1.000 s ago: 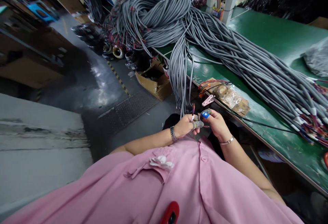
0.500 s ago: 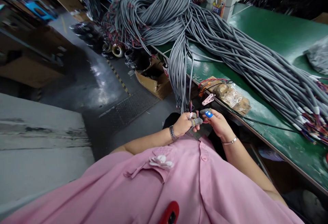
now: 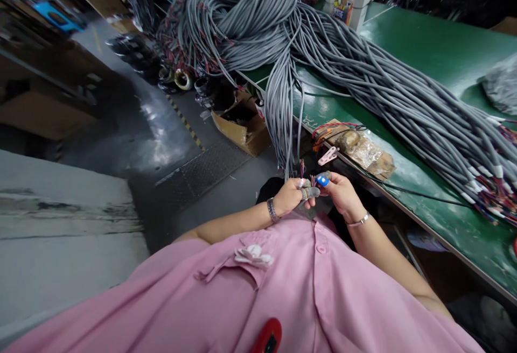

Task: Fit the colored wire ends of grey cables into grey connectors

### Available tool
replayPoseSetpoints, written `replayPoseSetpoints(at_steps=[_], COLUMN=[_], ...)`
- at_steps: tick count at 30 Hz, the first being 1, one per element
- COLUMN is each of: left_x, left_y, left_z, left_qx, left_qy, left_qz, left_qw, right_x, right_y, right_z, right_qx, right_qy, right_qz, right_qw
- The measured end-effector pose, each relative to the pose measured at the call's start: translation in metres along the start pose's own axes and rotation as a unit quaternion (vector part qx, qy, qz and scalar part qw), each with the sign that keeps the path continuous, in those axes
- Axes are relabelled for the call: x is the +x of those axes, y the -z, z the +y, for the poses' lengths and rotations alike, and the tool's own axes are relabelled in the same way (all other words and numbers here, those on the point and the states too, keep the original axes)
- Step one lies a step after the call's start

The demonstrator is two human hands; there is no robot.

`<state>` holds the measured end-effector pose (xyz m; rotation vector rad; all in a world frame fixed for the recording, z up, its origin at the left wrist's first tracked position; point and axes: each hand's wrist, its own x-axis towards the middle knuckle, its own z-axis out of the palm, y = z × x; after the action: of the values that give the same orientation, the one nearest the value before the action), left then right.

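Note:
My left hand (image 3: 294, 196), with grey covers on some fingers, is closed on a cable end whose thin coloured wires (image 3: 302, 168) stick up above the fingers. My right hand (image 3: 339, 191) is pinched close beside it, a blue cover (image 3: 322, 180) on its thumb. Thin wires run between the fingertips of both hands; which ones the right fingers grip is too small to tell in full. Just beyond my hands, a bunch of grey cables (image 3: 279, 111) hangs over the table edge. A pink clip (image 3: 328, 155) is at that edge.
Long grey cables (image 3: 404, 89) lie across the green table (image 3: 428, 46). A plastic-wrapped block (image 3: 365, 154) sits near its edge. An open cardboard box (image 3: 242, 129) stands on the floor, and a grey-white cabinet (image 3: 68, 234) is at the left.
My right hand has shifted slightly left, its blue-covered thumb now closer to my left fingers. My left hand has barely moved and keeps its hold.

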<state>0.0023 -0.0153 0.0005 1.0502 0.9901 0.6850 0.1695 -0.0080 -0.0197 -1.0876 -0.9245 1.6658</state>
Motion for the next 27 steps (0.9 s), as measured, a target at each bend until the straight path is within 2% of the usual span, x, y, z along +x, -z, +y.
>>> replayPoseSetpoints(at_steps=[9,14,17,23,25,27], left_x=[0.001,0.002,0.002,-0.001,-0.001,0.001], left_y=[0.001,0.004,0.005,0.006,0.005,0.004], left_z=[0.001,0.0,0.001,0.008,0.012,0.018], left_qx=[-0.005,-0.009,-0.03,-0.09,-0.108,-0.117], left_qy=[-0.008,-0.017,-0.03,-0.077,-0.081,-0.078], left_qz=[0.008,0.0,0.017,0.051,0.061,0.064], left_qw=[1.0,1.0,0.999,0.992,0.989,0.988], right_x=[0.0,0.0,0.004,0.022,0.026,0.029], right_y=[0.003,-0.003,-0.007,0.002,0.005,0.004], right_z=[-0.002,0.002,0.005,-0.001,-0.007,-0.011], right_qx=[0.016,-0.013,-0.01,0.125,0.161,0.162], right_qy=[0.001,0.023,0.025,0.0,-0.024,-0.027], right_qz=[-0.001,0.034,0.058,0.099,0.07,0.015], right_qw=[1.0,0.999,0.998,0.987,0.984,0.986])
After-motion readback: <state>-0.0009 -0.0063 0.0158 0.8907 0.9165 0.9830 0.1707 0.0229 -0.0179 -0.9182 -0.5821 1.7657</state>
